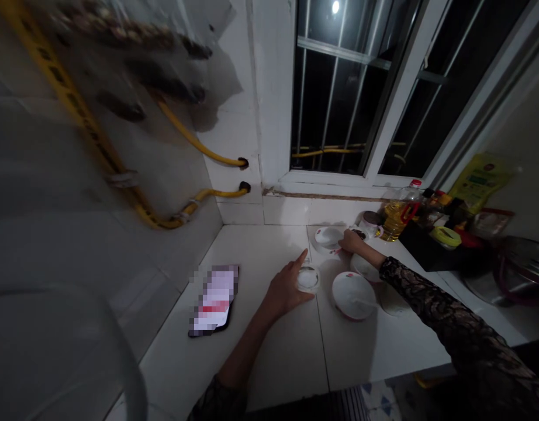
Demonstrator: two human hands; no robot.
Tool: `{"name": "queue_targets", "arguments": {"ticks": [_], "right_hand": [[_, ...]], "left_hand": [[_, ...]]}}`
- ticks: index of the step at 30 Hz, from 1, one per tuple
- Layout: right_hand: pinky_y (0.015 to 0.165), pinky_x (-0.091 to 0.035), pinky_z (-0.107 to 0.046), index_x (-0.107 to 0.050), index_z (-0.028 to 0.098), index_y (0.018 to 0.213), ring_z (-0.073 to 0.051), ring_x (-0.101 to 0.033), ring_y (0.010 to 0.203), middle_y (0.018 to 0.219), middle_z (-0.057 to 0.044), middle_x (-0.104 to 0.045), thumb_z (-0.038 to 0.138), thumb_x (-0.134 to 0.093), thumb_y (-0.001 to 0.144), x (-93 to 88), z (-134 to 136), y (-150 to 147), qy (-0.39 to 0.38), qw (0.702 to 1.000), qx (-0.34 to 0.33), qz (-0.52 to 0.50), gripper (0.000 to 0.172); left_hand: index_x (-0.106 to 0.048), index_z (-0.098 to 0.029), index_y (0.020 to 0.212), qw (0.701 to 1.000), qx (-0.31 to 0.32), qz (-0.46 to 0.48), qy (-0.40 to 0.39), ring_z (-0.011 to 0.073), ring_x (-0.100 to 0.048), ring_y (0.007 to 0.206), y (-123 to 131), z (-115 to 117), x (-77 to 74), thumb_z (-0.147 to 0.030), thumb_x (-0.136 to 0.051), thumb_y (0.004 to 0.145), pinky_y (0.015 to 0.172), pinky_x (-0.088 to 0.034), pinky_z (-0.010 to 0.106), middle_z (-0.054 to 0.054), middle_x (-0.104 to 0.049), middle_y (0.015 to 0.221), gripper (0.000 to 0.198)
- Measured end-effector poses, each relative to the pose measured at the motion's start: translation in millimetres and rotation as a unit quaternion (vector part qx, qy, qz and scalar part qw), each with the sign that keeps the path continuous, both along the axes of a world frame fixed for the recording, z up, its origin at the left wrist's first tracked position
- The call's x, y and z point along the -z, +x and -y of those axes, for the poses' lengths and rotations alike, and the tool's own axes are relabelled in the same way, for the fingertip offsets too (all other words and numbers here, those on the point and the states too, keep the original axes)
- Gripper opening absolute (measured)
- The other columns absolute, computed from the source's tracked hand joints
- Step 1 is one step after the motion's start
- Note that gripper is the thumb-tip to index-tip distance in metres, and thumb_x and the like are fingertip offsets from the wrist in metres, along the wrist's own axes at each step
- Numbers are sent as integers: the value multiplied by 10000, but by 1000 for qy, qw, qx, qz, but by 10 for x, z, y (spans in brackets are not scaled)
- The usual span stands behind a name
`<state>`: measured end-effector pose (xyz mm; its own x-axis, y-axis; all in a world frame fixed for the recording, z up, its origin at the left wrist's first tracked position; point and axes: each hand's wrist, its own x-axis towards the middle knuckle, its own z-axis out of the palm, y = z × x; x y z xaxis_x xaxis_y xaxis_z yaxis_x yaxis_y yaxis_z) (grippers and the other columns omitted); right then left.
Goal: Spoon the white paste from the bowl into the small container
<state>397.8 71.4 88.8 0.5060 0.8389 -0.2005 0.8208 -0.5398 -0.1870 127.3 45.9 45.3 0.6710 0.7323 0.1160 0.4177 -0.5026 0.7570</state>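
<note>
My left hand (287,287) is by a small jar (308,278) with white contents, thumb and index finger spread apart on either side of it. The jar stands on the white tiled counter (278,356). Farther back, my right hand (352,240) has its fingers drawn together at the right rim of a white bowl (327,236) with red flower marks. What the fingertips hold, if anything, is hidden. A second flower-marked bowl (349,292) sits nearer, with a pale spoon (365,302) in it. My right forearm partly covers another bowl (363,266) behind it.
A lit phone (216,298) lies left of my left hand. Beyond my right hand stand a cup (371,221) and an oil bottle (398,216). A black box (421,248) of condiments and a metal pot (524,269) stand right. A yellow pipe (164,222) runs along the wall.
</note>
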Motion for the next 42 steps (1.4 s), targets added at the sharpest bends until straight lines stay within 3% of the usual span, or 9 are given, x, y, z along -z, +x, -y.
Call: {"name": "queue_targets", "arguments": {"ticks": [5,9,12,15,20,24,37,40,42], "right_hand": [[892,-548,-431,-575,169,1252,-214,-625,1059,1259,-96,-599,379,-606,942,-133,43,2,-12,1000,-2,-17,375],[920,-528,-395,-606,152,1233,-236,-632,1090,1226,-116,-640,318,-592,943,-397,189,-11,46,999,-16,-4,334],[939,-495,-327,-610,132,1270,-253,-639,1125,1142,-131,-708,223,-530,934,-605,487,3,104,994,-32,4,358],[803,-528,-280,-616,167,1266,-205,-697,933,1020,-76,-746,252,-489,938,-645,992,6,134,989,-59,-29,361],[651,-522,-297,-696,196,1124,-200,-653,734,859,-61,-729,473,-593,858,-350,1966,-98,170,951,-112,-234,398],[601,-533,-303,-691,181,1100,-210,-654,755,881,-79,-718,604,-632,782,-62,2391,-157,120,922,-36,-366,533],[589,-557,-321,-611,190,1161,-207,-681,771,893,-72,-712,620,-686,704,612,2546,-181,183,836,105,-507,632],[539,-533,-306,-642,179,1086,-200,-669,706,815,-59,-702,620,-732,658,742,2522,-253,226,817,132,-514,621],[525,-525,-301,-657,176,1030,-182,-652,650,780,-51,-700,626,-756,633,807,2499,-276,263,801,151,-517,609]], "left_hand": [[-203,-268,1556,1000,-23,14,15,282,-509,1305,120,-267,-83,-211,-805,648,1072,-415,397,87,-561,1391,1091],[-206,-247,1555,997,-65,29,33,280,-520,1301,281,-548,-76,-197,-818,646,1061,-430,391,98,-548,1407,1098],[-201,-229,1555,996,-78,28,41,293,-510,1311,382,-757,-15,-201,-818,661,1059,-430,407,119,-527,1431,1086],[-190,-226,1556,995,-79,46,44,298,-487,1333,456,-949,70,-204,-820,669,1079,-411,421,133,-497,1466,1088],[-229,-224,1548,993,-93,63,21,342,-469,1345,555,-1188,180,-198,-865,592,1084,-405,467,149,-508,1455,1149],[-226,-211,1553,993,-87,81,12,344,-512,1303,619,-1269,215,-189,-873,573,1066,-426,466,166,-530,1431,1174],[-88,-194,1571,996,-47,77,-19,310,-455,1374,784,-1316,249,-260,-879,577,1133,-363,434,185,-426,1525,1272],[-88,-218,1568,995,-80,55,-17,371,-424,1385,703,-1271,166,-317,-908,531,1120,-356,499,188,-426,1519,1325],[-105,-211,1566,992,-115,45,-7,438,-299,1440,620,-1173,103,-386,-894,556,1123,-309,564,222,-330,1561,1294]]}}
